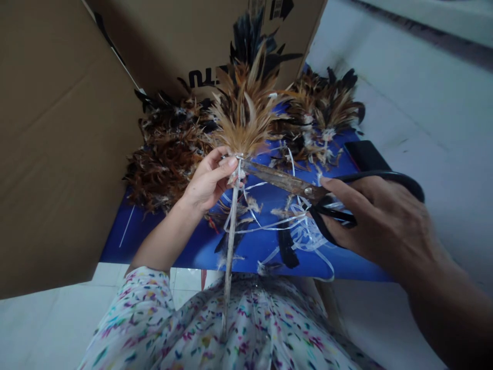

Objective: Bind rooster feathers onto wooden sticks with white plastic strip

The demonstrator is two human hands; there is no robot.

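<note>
My left hand pinches a feather duster at its neck, where brown and black feathers are bound to a thin wooden stick. The stick points down toward my lap. White plastic string trails from the binding across the blue table. In my right hand is a pair of scissors with black handles and rusty, stained blades. The blade tips reach the binding beside my left thumb, at the base of the feathers. Whether the string lies between the blades cannot be made out.
Piles of brown feathers lie at the left, and more feather bunches at the right back. A tangle of white string and a dark flat object are at the right. Cardboard stands at the left and behind.
</note>
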